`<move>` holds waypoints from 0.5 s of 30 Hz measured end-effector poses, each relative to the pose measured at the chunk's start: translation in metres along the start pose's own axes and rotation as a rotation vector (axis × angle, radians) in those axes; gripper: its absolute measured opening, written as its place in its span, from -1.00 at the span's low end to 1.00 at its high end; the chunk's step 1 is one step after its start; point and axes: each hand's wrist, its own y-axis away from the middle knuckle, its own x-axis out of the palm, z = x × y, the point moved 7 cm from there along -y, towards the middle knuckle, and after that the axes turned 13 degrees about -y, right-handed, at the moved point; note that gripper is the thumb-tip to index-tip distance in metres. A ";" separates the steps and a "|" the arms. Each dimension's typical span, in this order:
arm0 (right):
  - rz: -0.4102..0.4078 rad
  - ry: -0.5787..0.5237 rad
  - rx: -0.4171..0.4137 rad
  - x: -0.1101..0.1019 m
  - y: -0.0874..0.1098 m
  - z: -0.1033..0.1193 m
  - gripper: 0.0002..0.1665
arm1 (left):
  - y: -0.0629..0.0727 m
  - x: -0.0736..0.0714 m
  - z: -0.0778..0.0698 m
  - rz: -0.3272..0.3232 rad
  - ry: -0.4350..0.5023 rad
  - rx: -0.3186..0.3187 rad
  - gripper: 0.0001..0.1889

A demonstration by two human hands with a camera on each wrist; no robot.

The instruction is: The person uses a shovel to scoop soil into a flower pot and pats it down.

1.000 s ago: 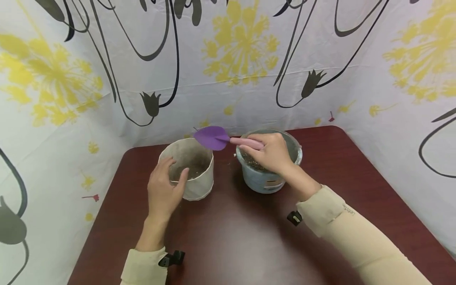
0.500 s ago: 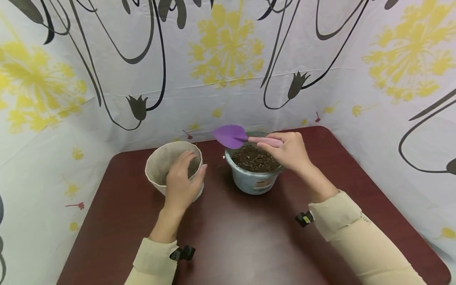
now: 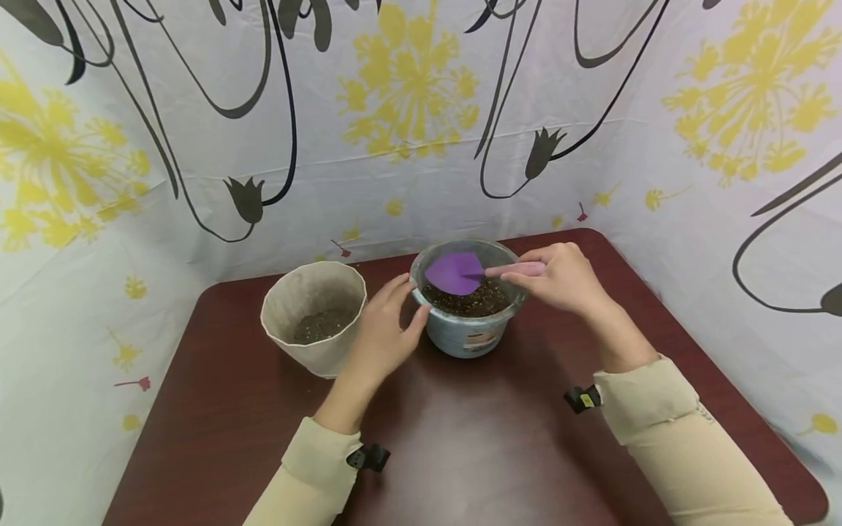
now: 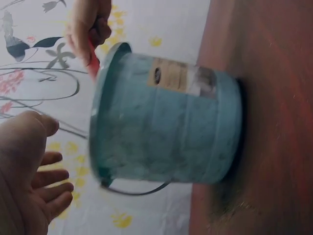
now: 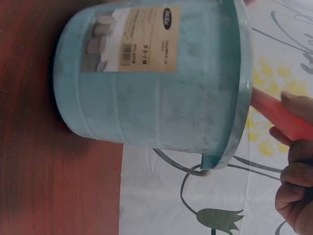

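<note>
My right hand grips the pink handle of a garden trowel with a purple blade. The blade is over the dark soil inside a light blue bucket; in the right wrist view the handle slants past the bucket's rim. My left hand is at the bucket's left side, fingertips near the rim. In the left wrist view that hand has its fingers spread loosely, apart from the bucket and holding nothing. A whitish pot with a little soil at its bottom stands left of the bucket.
The dark red-brown tabletop has rounded corners. Behind and beside it hangs a white cloth printed with yellow and grey flowers. A wire handle hangs from the bucket's side. Some crumbs lie on the table near the bucket.
My right hand has moved right, and the trowel blade has gone from beside the pot down into the bucket's mouth. My left hand has shifted right, from the pot to the bucket's rim.
</note>
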 end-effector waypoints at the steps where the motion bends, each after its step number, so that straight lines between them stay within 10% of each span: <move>1: 0.018 0.013 0.013 0.001 0.000 -0.002 -0.73 | -0.001 0.006 0.000 0.025 -0.011 -0.023 -0.49; 7: 0.156 0.076 0.037 0.024 -0.003 -0.006 -0.73 | -0.004 0.031 0.005 0.146 -0.034 -0.117 -0.38; 15: 0.167 0.286 0.058 0.037 -0.009 0.010 -0.76 | -0.005 0.034 0.001 0.134 -0.028 -0.122 -0.38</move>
